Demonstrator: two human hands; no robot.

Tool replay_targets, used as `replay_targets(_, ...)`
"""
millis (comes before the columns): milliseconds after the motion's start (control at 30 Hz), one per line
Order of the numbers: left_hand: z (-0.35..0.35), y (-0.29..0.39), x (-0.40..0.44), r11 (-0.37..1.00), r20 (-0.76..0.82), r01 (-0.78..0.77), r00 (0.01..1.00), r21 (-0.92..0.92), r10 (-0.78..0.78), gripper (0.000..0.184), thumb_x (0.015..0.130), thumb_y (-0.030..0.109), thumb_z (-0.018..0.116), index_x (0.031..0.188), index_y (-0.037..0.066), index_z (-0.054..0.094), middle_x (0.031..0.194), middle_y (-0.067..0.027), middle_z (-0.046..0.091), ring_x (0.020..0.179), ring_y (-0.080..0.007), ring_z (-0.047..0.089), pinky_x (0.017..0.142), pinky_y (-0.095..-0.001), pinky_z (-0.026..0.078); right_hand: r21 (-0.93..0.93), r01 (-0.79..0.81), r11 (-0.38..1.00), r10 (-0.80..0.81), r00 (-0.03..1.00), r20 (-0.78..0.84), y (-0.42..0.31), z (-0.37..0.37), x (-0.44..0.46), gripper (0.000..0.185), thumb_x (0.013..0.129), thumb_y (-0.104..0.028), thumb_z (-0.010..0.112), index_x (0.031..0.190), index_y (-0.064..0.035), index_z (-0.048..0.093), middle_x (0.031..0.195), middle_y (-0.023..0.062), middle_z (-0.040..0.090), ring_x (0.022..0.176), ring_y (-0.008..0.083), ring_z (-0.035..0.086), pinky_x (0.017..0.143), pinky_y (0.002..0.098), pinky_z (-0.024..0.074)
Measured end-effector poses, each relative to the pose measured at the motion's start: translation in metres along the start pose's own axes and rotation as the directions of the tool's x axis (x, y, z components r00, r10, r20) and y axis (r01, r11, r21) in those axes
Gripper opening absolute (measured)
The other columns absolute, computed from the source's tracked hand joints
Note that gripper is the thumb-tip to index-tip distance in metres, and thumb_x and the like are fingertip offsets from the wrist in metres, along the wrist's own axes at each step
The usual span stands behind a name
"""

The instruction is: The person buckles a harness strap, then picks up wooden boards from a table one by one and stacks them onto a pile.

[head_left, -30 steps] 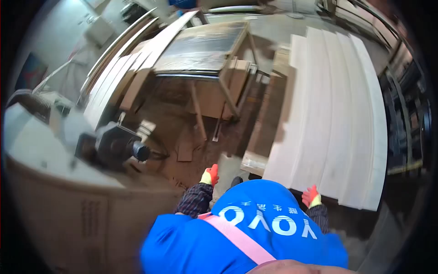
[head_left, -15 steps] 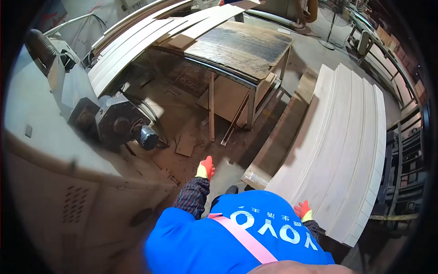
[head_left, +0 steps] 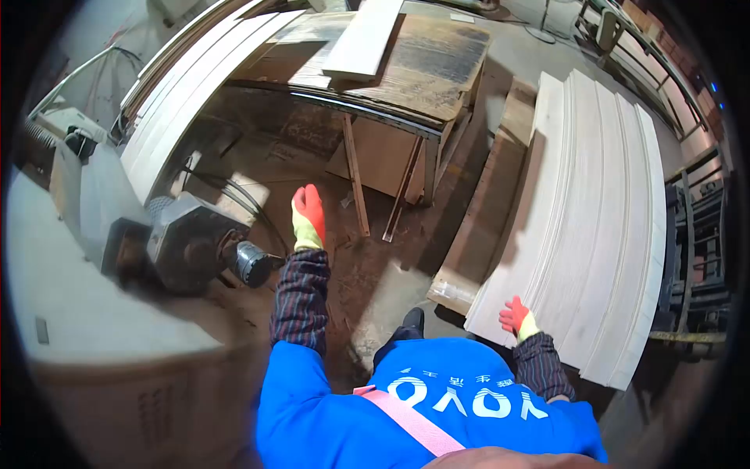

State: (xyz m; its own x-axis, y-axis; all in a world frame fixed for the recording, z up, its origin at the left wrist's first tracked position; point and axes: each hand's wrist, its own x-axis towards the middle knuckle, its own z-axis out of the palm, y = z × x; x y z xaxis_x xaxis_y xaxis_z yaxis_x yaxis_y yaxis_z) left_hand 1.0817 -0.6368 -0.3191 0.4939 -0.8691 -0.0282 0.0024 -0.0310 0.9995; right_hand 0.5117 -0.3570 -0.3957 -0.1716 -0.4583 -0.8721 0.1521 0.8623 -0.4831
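Observation:
My left hand [head_left: 309, 217], in a red and yellow glove, is raised in the air over the floor, in front of the dusty table and near the machine's round metal end. Nothing shows in its loosely stretched fingers. My right hand [head_left: 518, 318], gloved the same way, is over the near end of a stack of pale boards [head_left: 594, 211], its fingers apart. Whether it touches the boards I cannot tell. A single white board [head_left: 366, 39] lies on the worn wooden table [head_left: 437, 70], its near end close to the front edge.
More long boards [head_left: 195, 78] are piled at the upper left. A machine with a round metal end [head_left: 252, 264] stands to my left. Beside the right stack runs a long wooden beam [head_left: 484, 203]. Loose sticks [head_left: 355, 176] lean under the table, and a metal rack [head_left: 695, 242] stands far right.
My left arm has stretched forward and my right hand has moved forward along the stack's near end. The board on the table has shifted and turned, its near end now separate from the left pile.

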Motion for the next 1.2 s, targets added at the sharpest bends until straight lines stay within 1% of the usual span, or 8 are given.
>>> replay_targets(200,0.031,0.035,0.025,0.986,0.067,0.005,0.998,0.165,-0.017,0.067,0.094,0.043,0.059,0.136,-0.006,0.043,0.137,-0.0200,0.050,0.129,-0.0268,0.047,0.107,-0.0346,0.037,0.092,0.220,0.971,-0.225,0.973,0.048,-0.079,0.073,0.008,0.084,0.089,-0.070,0.044,0.144,-0.0065,0.038,0.125,0.0185,0.059,0.107,0.0300,0.061,0.089,0.0416,0.0491)
replay_targets(333,0.059,-0.008,0.033,0.952,0.191,-0.053,0.982,0.300,-0.006,0.043,0.094,0.047,0.057,0.111,0.007,0.060,0.085,0.0028,0.053,0.071,-0.0055,0.047,0.057,-0.0238,0.039,0.236,0.320,0.918,-0.335,0.942,0.027,-0.145,0.115,-0.002,0.087,0.087,-0.071,0.048,0.146,-0.0082,0.036,0.130,0.0164,0.056,0.109,0.0283,0.059,0.091,0.0395,0.0477)
replay_targets(467,0.095,-0.013,-0.023,0.948,0.364,0.093,0.909,0.304,-0.205,0.052,0.095,0.049,0.055,0.122,0.005,0.058,0.095,0.0002,0.058,0.081,-0.0085,0.050,0.068,-0.0288,0.044,0.475,0.276,0.835,-0.331,0.943,0.034,-0.175,0.143,-0.007,0.071,0.088,-0.064,0.054,0.136,-0.0115,0.048,0.116,0.0080,0.061,0.089,0.0229,0.061,0.070,0.0338,0.0488)
replay_targets(667,0.127,0.036,-0.181,0.701,0.710,0.707,0.448,0.091,-0.544,0.068,0.096,0.052,0.049,0.144,0.005,0.039,0.137,-0.0086,0.052,0.124,-0.0244,0.052,0.101,-0.0390,0.043,0.382,0.671,0.635,-0.667,0.726,-0.166,-0.102,0.197,0.039,0.051,0.099,-0.048,0.046,0.124,-0.0068,0.060,0.119,0.0093,0.063,0.114,0.0147,0.055,0.099,0.0305,0.0420)
replay_targets(1000,0.257,0.060,-0.466,0.757,0.681,0.637,0.490,0.147,-0.544,0.065,0.092,0.062,0.049,0.134,0.012,0.048,0.119,-0.0075,0.062,0.098,-0.0235,0.063,0.072,-0.0361,0.055,0.924,0.075,0.376,-0.613,0.768,0.187,-0.051,-0.087,-0.121,0.058,0.092,-0.053,0.057,0.122,-0.0046,0.061,0.108,0.0093,0.067,0.098,0.0182,0.064,0.088,0.0338,0.0502)
replay_targets(1133,0.299,0.061,-0.606,0.591,0.705,0.636,0.102,0.496,-0.702,0.068,0.089,0.064,0.053,0.130,0.011,0.050,0.099,-0.0076,0.062,0.086,-0.0252,0.062,0.069,-0.0380,0.054,0.880,0.333,0.337,-0.603,0.794,-0.069,0.011,-0.255,-0.168,0.056,0.094,-0.041,0.059,0.132,0.0001,0.054,0.128,0.0100,0.060,0.118,0.0180,0.057,0.101,0.0333,0.0435)
replay_targets(1167,0.314,0.057,-0.619,0.598,0.702,0.646,0.132,0.475,-0.700,0.068,0.089,0.064,0.053,0.130,0.011,0.050,0.099,-0.0076,0.062,0.086,-0.0252,0.062,0.069,-0.0380,0.054,0.494,0.796,0.350,-0.782,0.539,-0.314,0.059,-0.297,-0.123,0.058,0.094,-0.038,0.058,0.136,0.0003,0.049,0.137,0.0118,0.053,0.126,0.0185,0.050,0.107,0.0331,0.0384)
replay_targets(1200,0.332,0.048,-0.619,0.537,0.673,0.710,0.121,0.455,-0.730,0.062,0.088,0.065,0.054,0.117,0.010,0.056,0.087,-0.0060,0.060,0.076,-0.0238,0.060,0.066,-0.0371,0.054,0.567,0.818,0.099,-0.823,0.388,-0.415,0.087,-0.324,-0.120,0.055,0.096,-0.033,0.055,0.138,0.0009,0.046,0.142,0.0128,0.048,0.131,0.0195,0.045,0.111,0.0330,0.0328)
